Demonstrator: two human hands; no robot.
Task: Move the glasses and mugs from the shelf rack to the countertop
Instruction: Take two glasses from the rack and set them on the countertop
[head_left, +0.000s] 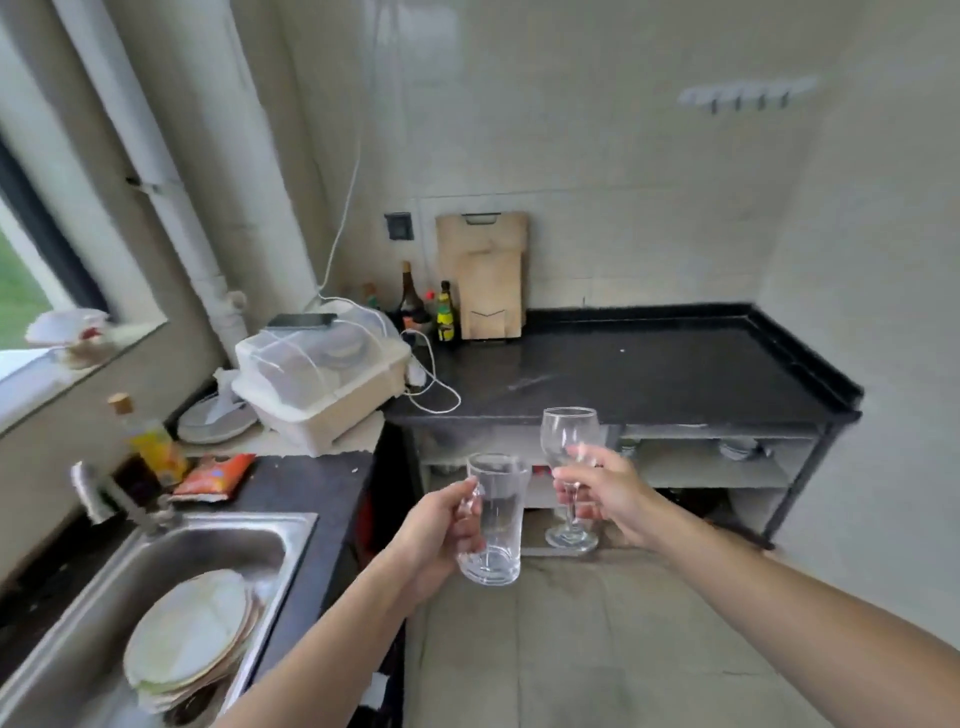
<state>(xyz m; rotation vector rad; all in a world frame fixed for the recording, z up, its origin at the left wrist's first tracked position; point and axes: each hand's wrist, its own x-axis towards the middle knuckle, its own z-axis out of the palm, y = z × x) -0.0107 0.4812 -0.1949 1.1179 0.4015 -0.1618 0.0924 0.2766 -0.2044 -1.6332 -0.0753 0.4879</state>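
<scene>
My left hand (441, 525) grips the handle of a clear glass mug (496, 525), held upright in the air over the floor. To its right, my right hand (605, 491) holds a clear wine glass (569, 441) by the stem, bowl up and foot down. Both glasses hang in front of and below the black countertop (649, 369), whose middle and right are bare. Under the countertop runs the shelf rack (717, 467), where some dishes show dimly at the right.
A white dish box with a clear lid (322, 374), a white cable, bottles (445, 312) and two cutting boards (485, 280) stand at the countertop's left and back. At lower left a steel sink (208, 551) holds stacked plates (192, 634). Tiled floor lies below.
</scene>
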